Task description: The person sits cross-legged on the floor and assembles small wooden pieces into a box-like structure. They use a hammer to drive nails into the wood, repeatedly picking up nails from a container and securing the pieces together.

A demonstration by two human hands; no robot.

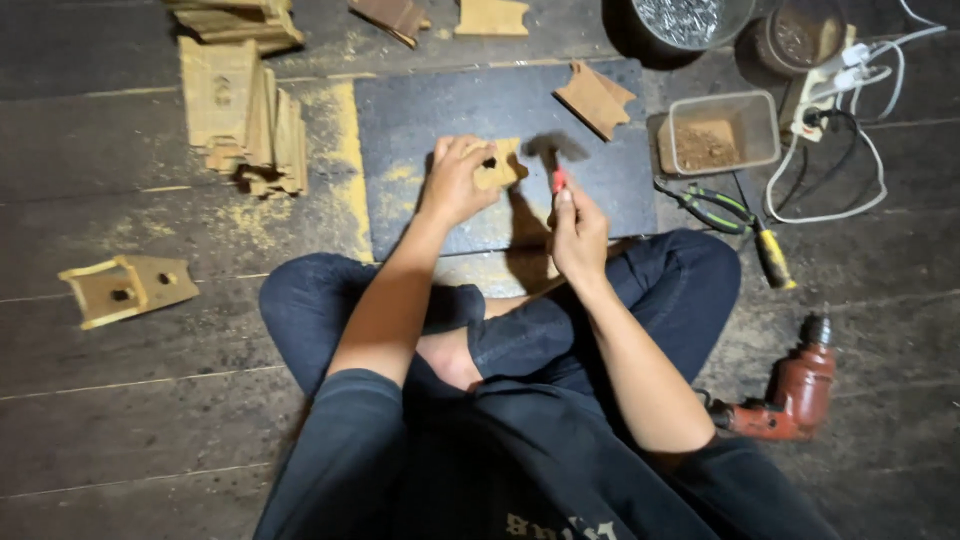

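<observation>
I sit cross-legged on a dark wooden floor. My left hand presses a small cut wooden piece onto a dark work board. My right hand grips the red handle of a hammer, whose blurred head hangs just right of the wooden piece. Another cut wooden piece lies on the board's far right part.
Stacks of cut wooden pieces lie at the far left, an assembled wooden part at the left. A plastic tub of sawdust, pliers, a screwdriver, a power strip with cables and a red drill sit on the right.
</observation>
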